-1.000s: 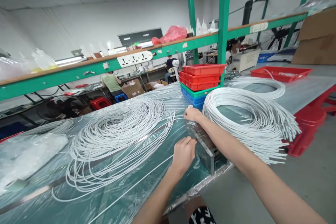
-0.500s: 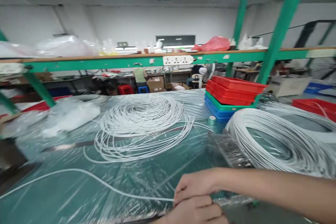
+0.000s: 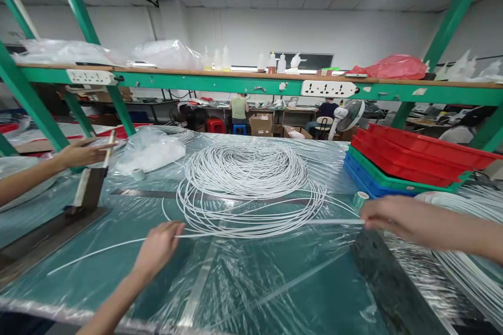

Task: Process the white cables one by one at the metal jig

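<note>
A thin white cable (image 3: 98, 247) runs across the green table. My left hand (image 3: 159, 246) is closed on it left of the middle, and its loose tail lies out to the left. Farther right my right hand (image 3: 396, 220), slightly blurred, closes around a white cable above the end of a dark, worn bar (image 3: 389, 277). Between my hands the line passes along the front of a large loose coil of white cable (image 3: 243, 172), so I cannot trace it fully. A green-edged tape roll (image 3: 360, 199) stands just beyond my right hand.
At left, another person's hand (image 3: 84, 152) touches the upright handle of a bench tool (image 3: 88, 188). Red trays (image 3: 412, 159) are stacked over green and blue ones. Another cable coil (image 3: 471, 272) lies at right. A plastic bag (image 3: 151, 149) and metal strips (image 3: 202, 282) are on the table.
My hands, together at lower right before, are now wide apart, left hand to the left and right hand to the right. The view has turned left, bringing in the other person's hand and bench tool.
</note>
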Demonstrator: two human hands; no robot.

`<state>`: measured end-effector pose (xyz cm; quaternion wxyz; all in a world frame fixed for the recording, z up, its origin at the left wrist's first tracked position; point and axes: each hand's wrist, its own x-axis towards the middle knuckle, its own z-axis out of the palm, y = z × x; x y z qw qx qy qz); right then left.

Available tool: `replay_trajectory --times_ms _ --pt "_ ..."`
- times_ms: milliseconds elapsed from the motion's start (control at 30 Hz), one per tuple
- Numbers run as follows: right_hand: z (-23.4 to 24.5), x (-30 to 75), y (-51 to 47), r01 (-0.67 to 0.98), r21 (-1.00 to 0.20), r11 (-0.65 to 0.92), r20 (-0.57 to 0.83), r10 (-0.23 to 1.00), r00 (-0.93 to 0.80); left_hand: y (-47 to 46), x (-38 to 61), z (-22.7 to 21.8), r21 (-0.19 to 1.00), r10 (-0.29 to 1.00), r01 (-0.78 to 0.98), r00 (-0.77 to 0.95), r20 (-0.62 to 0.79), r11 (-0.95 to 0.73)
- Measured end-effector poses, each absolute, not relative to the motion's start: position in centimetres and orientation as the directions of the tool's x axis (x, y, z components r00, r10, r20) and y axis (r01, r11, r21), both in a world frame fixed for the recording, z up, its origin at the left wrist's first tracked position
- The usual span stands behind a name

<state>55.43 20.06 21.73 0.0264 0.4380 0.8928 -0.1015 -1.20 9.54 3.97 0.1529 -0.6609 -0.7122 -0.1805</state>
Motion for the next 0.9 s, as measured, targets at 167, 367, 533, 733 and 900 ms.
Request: replay_trajectory --times_ms 167,367,533,733,900 --pt "21.1 56.1 28.5 0.847 0.134 0.514 0.171 0.830 -0.531 12.7 -5.0 10.1 0.221 0.702 0.933 -0.359 0.614 0.284" --pt "17.6 54.8 33.3 0.968 0.148 0.203 0.440 0.863 -0.248 18.2 -3.1 13.1 0.319 0.080 0.942 -0.328 0.941 0.108" --pt "12.6 54.0 36.9 0.955 0.143 0.258 0.312 0.904 -0.291 21.6 -3.3 7.5 0.185 0.470 0.981 -0.189 0.862 0.055" --pt "8.6 52.2 38.0 0.914 0.124 0.385 -0.219 0.909 -0.353 22.2 -4.7 -1.4 0.178 0.849 0.984 -0.108 0.517 0.017" --pt "9.8 51.9 35.9 0.886 -0.027 0.463 -0.188 0.868 -0.460 18.7 -3.5 -0.9 0.230 0.869 0.973 -0.120 0.481 0.007"
